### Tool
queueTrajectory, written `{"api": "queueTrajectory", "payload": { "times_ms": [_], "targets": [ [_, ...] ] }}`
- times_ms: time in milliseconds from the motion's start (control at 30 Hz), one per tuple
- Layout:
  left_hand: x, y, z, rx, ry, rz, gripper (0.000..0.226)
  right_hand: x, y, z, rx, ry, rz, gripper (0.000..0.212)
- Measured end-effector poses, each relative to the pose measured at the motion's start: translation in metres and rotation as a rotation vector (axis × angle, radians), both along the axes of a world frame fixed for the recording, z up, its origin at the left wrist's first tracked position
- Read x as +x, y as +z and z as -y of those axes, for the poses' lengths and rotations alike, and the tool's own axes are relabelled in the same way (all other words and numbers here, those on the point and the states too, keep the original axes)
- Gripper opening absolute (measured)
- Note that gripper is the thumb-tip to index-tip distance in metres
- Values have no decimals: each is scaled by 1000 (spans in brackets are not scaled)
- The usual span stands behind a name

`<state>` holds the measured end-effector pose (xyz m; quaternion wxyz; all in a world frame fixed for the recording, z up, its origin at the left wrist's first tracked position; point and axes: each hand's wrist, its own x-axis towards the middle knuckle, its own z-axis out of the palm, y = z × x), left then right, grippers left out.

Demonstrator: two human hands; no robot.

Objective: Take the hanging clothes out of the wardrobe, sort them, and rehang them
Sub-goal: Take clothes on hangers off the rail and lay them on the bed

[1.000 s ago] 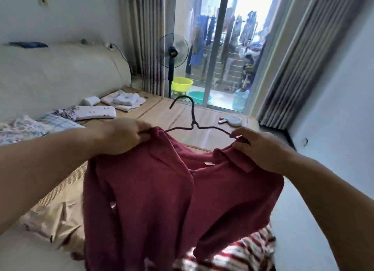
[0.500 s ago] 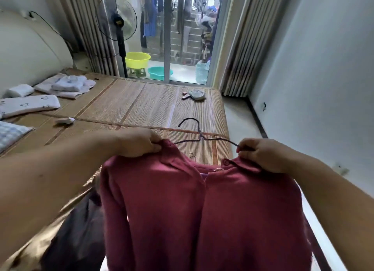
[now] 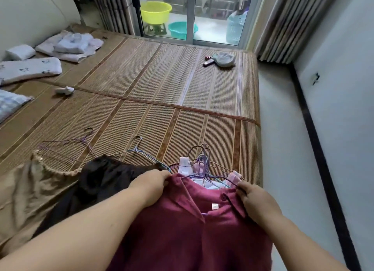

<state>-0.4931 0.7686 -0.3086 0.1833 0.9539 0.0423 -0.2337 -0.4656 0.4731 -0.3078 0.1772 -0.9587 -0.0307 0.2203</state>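
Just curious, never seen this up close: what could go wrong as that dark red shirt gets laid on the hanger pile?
The wire hanger hooks beyond the red shirt are bunched together, so its hanger may tangle with them. The left hand and right hand grip only its shoulders, so it could slip off its hanger. The pile sits near the mat's right edge; things might slide to the floor.

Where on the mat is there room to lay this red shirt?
The middle of the mat is bare, between the folded white cloths and the grey bundle; so is the strip just beyond the loose hangers. The near edge is crowded: tan garment, black garment, hanger pile.
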Motion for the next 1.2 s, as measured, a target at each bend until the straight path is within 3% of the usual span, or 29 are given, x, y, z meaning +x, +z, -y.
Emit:
{"api": "queueTrajectory", "payload": {
  "times_ms": [333,467,567,667,767,900,1200],
  "targets": [
    [68,-109,19,19,145,-62,29,79,-130,-5,86,-113,-91,24],
    [47,-148,33,39,170,-189,55,82,-181,-5,23,-25,-248,65],
    [20,-167,49,72,59,-334,69,73,-195,-7,-69,50,-352,94],
    [5,-177,58,92,-56,-425,75,65,-206,-9,-197,157,-409,110],
    [0,-178,61,89,-82,-462,79,63,-203,-15,-251,171,-412,109],
    [4,-158,50,78,-19,-369,81,65,-179,-28,-261,186,-267,99],
    [-29,-12,-28,108,200,-43,80,40,-32,-152,74,512,115,82]
  ]
}}
